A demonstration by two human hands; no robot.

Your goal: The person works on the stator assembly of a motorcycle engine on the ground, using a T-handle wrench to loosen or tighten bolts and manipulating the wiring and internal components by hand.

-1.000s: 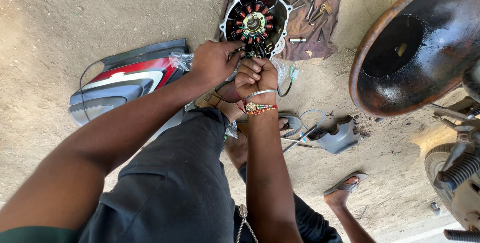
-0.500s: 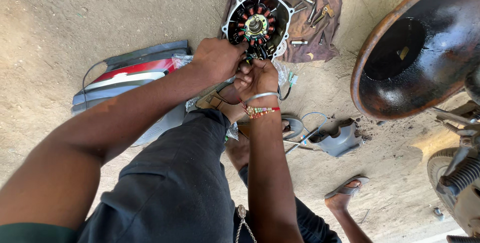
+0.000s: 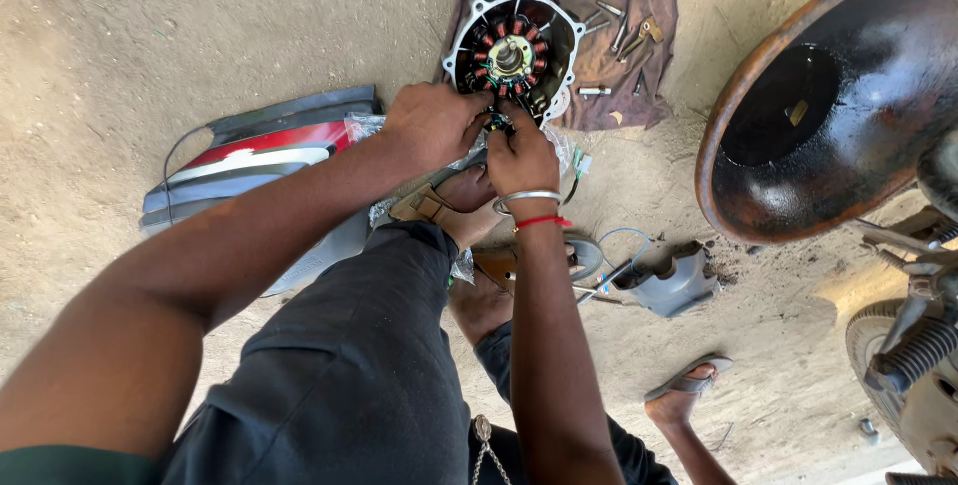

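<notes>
Left hand (image 3: 434,126) and right hand (image 3: 521,154) are pinching wires (image 3: 496,122) at the stator cover's (image 3: 514,46) six o'clock edge

Rusty round pan (image 3: 828,106), red-grey side panel (image 3: 249,161)

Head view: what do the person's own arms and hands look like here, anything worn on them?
Both forearms are bare. The left hand wears nothing visible; a strip of dark green sleeve shows at that arm's upper end. The right hand has a silver metal bangle at the wrist, with a red thread band just behind it.
</notes>
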